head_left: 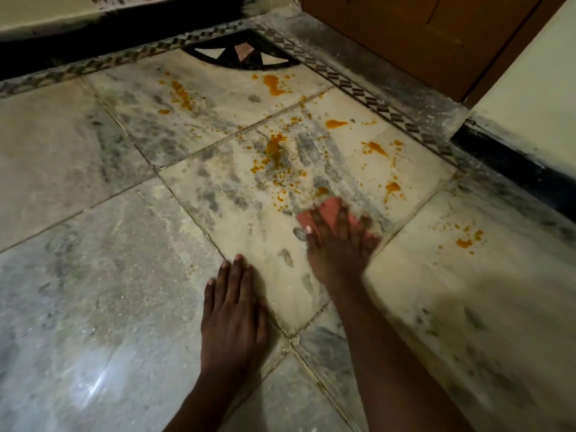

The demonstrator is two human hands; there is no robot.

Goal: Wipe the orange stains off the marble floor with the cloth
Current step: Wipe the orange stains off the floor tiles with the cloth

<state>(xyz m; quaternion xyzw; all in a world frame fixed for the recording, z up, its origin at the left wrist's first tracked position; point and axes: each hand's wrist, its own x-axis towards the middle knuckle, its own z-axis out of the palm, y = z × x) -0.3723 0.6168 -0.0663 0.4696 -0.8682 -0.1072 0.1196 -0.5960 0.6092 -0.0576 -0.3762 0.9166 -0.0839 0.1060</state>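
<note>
Orange stains are spattered over the grey-veined marble floor, from the far middle tile to a patch at the right. A pink cloth lies flat on the middle tile, just below the nearest spatter. My right hand presses down on the cloth with fingers spread; it looks blurred. My left hand rests flat on the floor to the left of it, fingers together, holding nothing.
A black-and-white patterned border runs along the floor's far and right edges. A brown wooden door stands at the far right, next to a cream wall with a black skirting. A dark inlaid corner motif lies at the far middle.
</note>
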